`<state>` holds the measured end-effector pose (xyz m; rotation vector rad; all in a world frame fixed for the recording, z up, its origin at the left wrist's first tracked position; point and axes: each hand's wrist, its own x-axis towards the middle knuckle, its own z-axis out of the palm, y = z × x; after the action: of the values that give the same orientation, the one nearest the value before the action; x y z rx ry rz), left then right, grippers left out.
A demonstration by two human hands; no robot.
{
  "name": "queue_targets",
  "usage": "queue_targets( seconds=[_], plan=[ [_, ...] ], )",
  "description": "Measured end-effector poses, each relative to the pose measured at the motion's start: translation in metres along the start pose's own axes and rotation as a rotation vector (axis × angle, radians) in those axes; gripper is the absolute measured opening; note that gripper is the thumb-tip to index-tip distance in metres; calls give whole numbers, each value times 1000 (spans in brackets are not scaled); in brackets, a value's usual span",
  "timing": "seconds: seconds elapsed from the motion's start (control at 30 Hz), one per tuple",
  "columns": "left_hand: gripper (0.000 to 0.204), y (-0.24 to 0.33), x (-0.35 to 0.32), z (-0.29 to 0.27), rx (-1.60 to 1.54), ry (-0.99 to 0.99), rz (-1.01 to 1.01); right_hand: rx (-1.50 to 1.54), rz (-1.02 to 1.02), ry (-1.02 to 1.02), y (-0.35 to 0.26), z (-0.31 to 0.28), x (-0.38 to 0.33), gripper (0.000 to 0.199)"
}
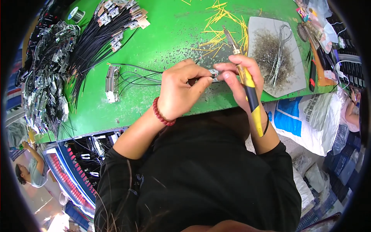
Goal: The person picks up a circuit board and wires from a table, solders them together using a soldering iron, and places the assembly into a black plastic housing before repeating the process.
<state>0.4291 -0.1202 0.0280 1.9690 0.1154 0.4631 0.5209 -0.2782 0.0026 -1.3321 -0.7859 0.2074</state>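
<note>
My left hand point(179, 87), with a red bead bracelet on its wrist, pinches a small metal-ended part point(213, 72) between thumb and forefinger. Thin black wires point(143, 77) run from under that hand to a silver metal housing point(113, 84) lying on the green table. In my right hand point(249, 77) rests a soldering iron point(254, 98) with a yellow and black handle, its metal tip pointing up and away from me. The thumb and forefinger of this same hand meet the small part's right side. My fingers partly hide the part.
Yellow thin tubes point(220, 19) lie scattered beyond my hands. A stained grey board point(295, 73) at right bears a wire bundle. Black cables point(92, 46), heaped metal parts point(48, 77) and a wire spool point(76, 15) occupy the left. A white sack point(313, 120) sits beside the table.
</note>
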Motion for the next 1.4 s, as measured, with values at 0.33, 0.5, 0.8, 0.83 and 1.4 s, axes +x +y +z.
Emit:
queue_targets(
  seconds=[0.33,0.5,0.8,0.83,1.4],
  plan=[
    [7,-3,-4,-3,-22,-41,-73,-771,-329,-675,15,-38,33,38],
    [8,-12,0,2,76,-91,-1,-719,-143,-435,8,-22,17,50],
    [9,-33,4,24,171,-201,63,-591,48,-255,7,-20,-4,55],
    [9,-33,5,25,185,-206,58,-540,44,-241,6,-26,-9,50],
    [12,-27,0,30,245,-167,80,-350,122,622,-25,-136,-103,17]
  ],
)
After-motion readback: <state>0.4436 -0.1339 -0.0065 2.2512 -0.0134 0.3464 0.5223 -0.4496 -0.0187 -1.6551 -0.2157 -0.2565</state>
